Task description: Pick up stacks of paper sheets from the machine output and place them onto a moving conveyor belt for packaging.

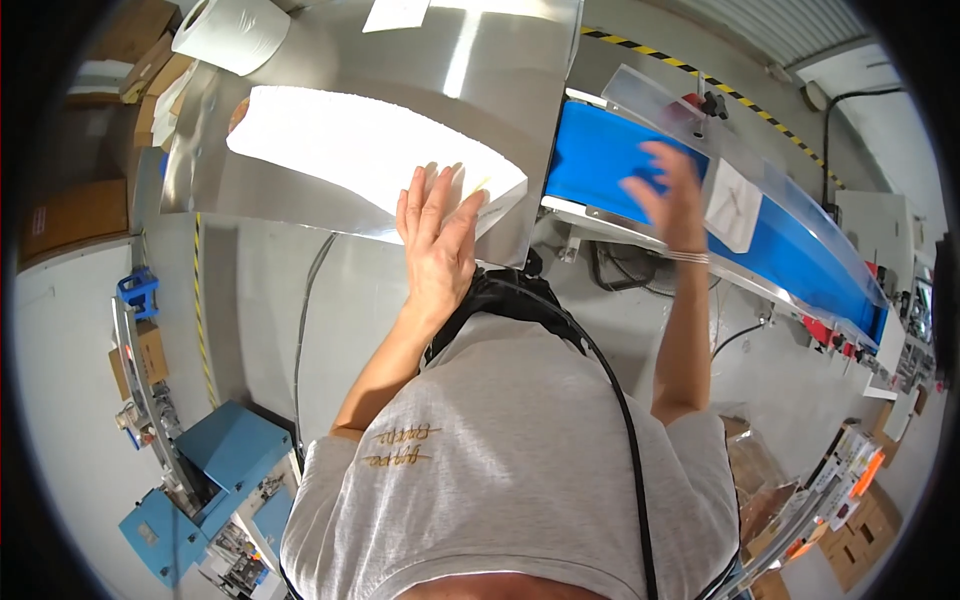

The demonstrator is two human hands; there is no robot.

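A long, curved row of thin white sheets or packets (350, 140), packed side by side, lies on the metal table. My left hand (438, 235) rests on the near right end of this row, with its fingers stretched out over it. Glare hides the edges of the single pieces. Over the blue conveyor belt (600, 155) hangs my right hand (672, 195), its fingers apart and slightly blurred, with nothing seen in them. Just right of that hand, a flat white packet (733, 205) with faint grey marks lies on the belt.
The metal table (500, 60) meets the conveyor at its right. A clear guard (800, 220) runs along the belt's far side. A white roll (232, 35) stands at the table's far left, and a paper sheet (397, 12) at the back. A black cable (625, 400) crosses my front.
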